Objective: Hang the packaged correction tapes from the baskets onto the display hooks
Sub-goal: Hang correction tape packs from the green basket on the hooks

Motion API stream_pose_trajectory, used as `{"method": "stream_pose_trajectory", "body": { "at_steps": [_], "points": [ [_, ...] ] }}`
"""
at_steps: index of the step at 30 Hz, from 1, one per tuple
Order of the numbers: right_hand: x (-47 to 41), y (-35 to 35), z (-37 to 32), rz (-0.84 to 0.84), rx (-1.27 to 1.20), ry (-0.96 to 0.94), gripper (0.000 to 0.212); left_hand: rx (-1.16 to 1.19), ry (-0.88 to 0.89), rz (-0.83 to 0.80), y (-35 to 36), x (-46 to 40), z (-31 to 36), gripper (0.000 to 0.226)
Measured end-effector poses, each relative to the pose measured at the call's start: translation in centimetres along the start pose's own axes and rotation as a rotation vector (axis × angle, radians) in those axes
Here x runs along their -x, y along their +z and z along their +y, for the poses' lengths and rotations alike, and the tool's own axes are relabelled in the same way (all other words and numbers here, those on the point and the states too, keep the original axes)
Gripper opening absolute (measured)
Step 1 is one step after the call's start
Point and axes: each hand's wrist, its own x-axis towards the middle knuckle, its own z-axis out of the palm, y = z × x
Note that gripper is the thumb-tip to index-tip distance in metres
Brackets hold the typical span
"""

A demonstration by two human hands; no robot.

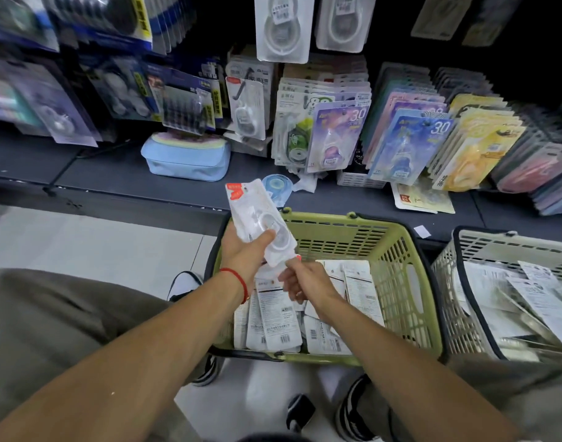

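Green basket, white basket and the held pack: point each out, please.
Green basket (pixel 397 250), head view, right wall.
White basket (pixel 496 242), head view, far rim.
Held pack (pixel 257 215), head view, clear front.

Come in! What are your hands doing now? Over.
Left hand holds packets above green basket. Right hand pinches the stack's bottom end. None hung yet. Nothing in the way.

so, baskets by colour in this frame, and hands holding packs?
Green slatted plastic basket: 1
White slatted plastic basket: 1
Baskets total: 2
Hands holding packs: 2, the left hand gripping a white blister-packed correction tape stack, the right hand pinching its lower end.
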Motion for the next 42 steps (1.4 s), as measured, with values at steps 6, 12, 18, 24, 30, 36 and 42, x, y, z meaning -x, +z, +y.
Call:
{"method": "stream_pose_trajectory", "body": {
  "at_steps": [6, 12, 18, 24, 30, 36, 42],
  "points": [
    [-1.3, 2.8, 5.2, -0.276, 0.907, 0.118, 0.115, -0.238, 0.069, 0.033, -2.7, -1.4, -0.1, 0.052],
    [-2.4, 1.6, 5.5, -0.297, 0.699, 0.066, 0.078, -0.085, -0.052, -0.027, -3.7, -1.6, -0.8, 0.048],
    [-2.6, -6.1, 2.3, -0.009, -0.095, 0.054, 0.017, -0.036, -0.097, -0.115, -3.4, -1.7, -0.6, 0.049],
    [-1.4, -5.9, -4.6, -0.033, -0.318, -0.19, 0.037, 0.084, -0.191, -0.356, -0.9, -0.2, 0.6, 0.037],
    [0.4, -6.8, -13.6, 0.07, -0.183, -0.481, 0.039, 0.1, 0.053, -0.513, 1.7, 0.0, 7.7, 0.042],
    [2.6, -11.2, -22.6, 0.124, -0.103, -0.654, 0.049, 0.065, 0.284, -0.606, 4.5, -1.1, 18.0, 0.052],
    [4.4, -15.8, -28.1, 0.352, -0.083, -0.835, 0.033, 0.046, 0.459, -0.545, 5.7, -2.7, 22.8, 0.048]
  ]
}}
